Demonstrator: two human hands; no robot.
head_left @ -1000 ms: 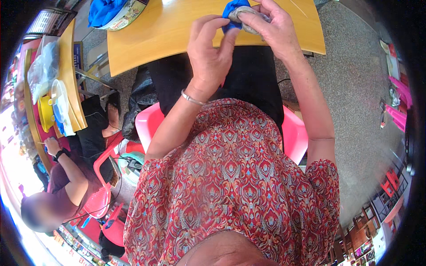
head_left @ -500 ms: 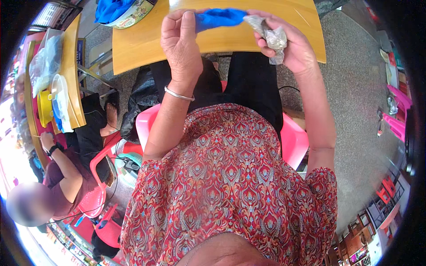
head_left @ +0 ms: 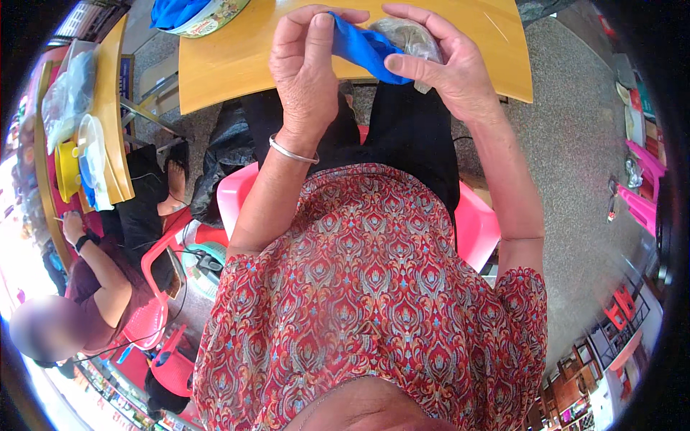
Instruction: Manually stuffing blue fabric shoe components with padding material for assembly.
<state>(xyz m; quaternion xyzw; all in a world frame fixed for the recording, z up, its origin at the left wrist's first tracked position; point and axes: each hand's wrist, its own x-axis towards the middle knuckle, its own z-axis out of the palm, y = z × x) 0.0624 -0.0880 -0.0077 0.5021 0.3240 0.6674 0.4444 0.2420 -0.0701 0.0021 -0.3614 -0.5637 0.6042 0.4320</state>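
A small piece of blue cloth (head_left: pixel 361 49) stretches between my two hands above the table. My left hand (head_left: pixel 309 68) is closed, its thumb and fingers pinching one end of the cloth. The thumb of my right hand (head_left: pixel 456 72) presses down on the cloth's other end. Under that thumb and against the right fingers sits a crumpled, greyish see-through wad (head_left: pixel 411 37) that looks like a plastic bag. The right fingertips behind the wad are partly hidden.
On the wooden table (head_left: pixel 251 68), a round tub (head_left: pixel 219 18) of blue cloth stands at the far left. A side table (head_left: pixel 113 154) holds plastic bags and a yellow container (head_left: pixel 69 172). Another person (head_left: pixel 104 287) sits at my left. A dark plastic bag (head_left: pixel 219 154) lies beside my pink chair (head_left: pixel 474 230).
My hands have come closer together. The right hand has turned, its thumb now over the blue cloth, and the greyish wad has shifted behind the cloth. The cloth now slopes down to the right.
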